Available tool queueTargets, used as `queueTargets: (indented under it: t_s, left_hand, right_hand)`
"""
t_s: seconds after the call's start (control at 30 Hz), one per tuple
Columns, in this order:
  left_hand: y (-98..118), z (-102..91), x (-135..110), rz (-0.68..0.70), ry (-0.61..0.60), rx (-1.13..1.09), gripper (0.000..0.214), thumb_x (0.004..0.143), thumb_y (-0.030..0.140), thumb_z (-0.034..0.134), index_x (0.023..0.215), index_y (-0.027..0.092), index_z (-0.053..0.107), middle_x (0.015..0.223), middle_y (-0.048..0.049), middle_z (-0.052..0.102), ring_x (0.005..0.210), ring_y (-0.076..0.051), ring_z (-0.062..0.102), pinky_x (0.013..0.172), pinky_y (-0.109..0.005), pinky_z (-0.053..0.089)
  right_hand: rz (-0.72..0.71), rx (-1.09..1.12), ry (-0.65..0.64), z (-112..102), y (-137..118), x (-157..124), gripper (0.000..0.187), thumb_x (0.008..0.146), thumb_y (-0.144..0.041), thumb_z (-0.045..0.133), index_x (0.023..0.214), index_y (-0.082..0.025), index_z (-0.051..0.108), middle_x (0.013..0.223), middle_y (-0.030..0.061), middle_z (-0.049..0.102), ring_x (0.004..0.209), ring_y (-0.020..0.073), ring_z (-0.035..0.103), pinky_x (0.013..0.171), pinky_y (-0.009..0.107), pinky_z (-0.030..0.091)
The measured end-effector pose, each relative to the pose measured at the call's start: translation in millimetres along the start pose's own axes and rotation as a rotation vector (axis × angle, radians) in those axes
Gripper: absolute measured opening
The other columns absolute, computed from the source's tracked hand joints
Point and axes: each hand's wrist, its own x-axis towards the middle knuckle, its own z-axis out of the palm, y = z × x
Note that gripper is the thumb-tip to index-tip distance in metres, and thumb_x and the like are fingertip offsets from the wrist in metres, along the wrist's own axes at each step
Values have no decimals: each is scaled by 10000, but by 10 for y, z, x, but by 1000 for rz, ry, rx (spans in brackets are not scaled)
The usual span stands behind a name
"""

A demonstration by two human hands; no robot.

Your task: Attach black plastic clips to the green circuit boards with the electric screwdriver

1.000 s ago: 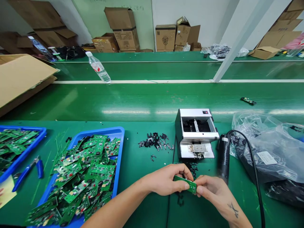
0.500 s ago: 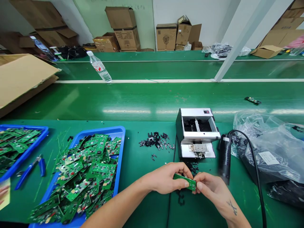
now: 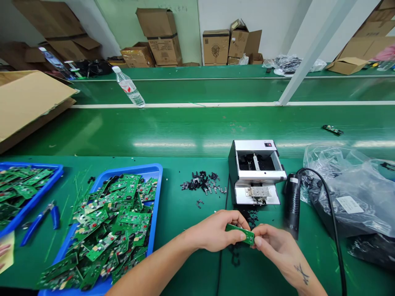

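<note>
1. At the far left, a blue tray held green boards, and blue-handled pliers lay on the green bench just beside it.
2. A second blue tray was heaped with a pile of circuit boards.
3. A scatter of small black parts lay on the bench, further back than the hands.
4. The left hand was closed on the left end of a small green circuit board, thumb on top.
5. That board was lifted just above the bench, tilted down to the right, in front of a grey machine.
6. The right hand pinched the board's right end with its fingertips.
7. A black corded tool lay just right of the machine.
8. A crumpled clear plastic bag lay at the far right.
</note>
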Motion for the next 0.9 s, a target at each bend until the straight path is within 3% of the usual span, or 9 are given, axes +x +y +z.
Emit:
queueTargets:
  t_s: [0.33, 0.57, 0.7, 0.8, 0.9]
  left_hand:
    - [15, -21, -14, 1, -3, 66, 205, 887, 314, 573, 1034, 186, 638, 913, -27, 664, 721, -121, 561, 677, -231, 449]
    - [64, -20, -38, 21, 45, 230, 187, 876, 304, 589, 1030, 219, 653, 1016, -23, 695, 941, -173, 601, 870, -273, 443]
    - [52, -26, -35, -16, 30, 217, 185, 874, 317, 591, 1018, 216, 650, 974, -16, 694, 856, -157, 604, 810, -263, 450]
    - [15, -1, -18, -14, 48, 154, 197, 875, 299, 580, 1023, 192, 654, 962, -35, 696, 799, -148, 600, 746, -253, 455]
    - [10, 24, -6, 24, 98, 84, 198, 857, 264, 589, 1019, 180, 665, 1002, -52, 698, 871, -166, 612, 774, -258, 461]
  right_hand:
    - [22, 23, -46, -20, 17, 26, 329, 799, -511, 690, 817, -183, 719, 740, 41, 662, 715, 177, 587, 665, 288, 448]
    - [30, -32, -128, -69, 53, 83, 334, 813, -492, 685, 826, -160, 712, 712, 36, 618, 673, 157, 523, 613, 283, 397]
    - [41, -62, -178, -92, 55, 125, 344, 827, -499, 669, 826, -157, 705, 696, 31, 612, 653, 144, 513, 578, 262, 379]
    - [38, -74, -169, -62, 39, 123, 340, 832, -501, 659, 838, -165, 706, 718, 37, 638, 686, 159, 558, 607, 265, 422]
    - [30, -75, -138, -65, 14, 80, 349, 845, -509, 636, 906, -176, 724, 784, 55, 684, 746, 184, 616, 675, 286, 494]
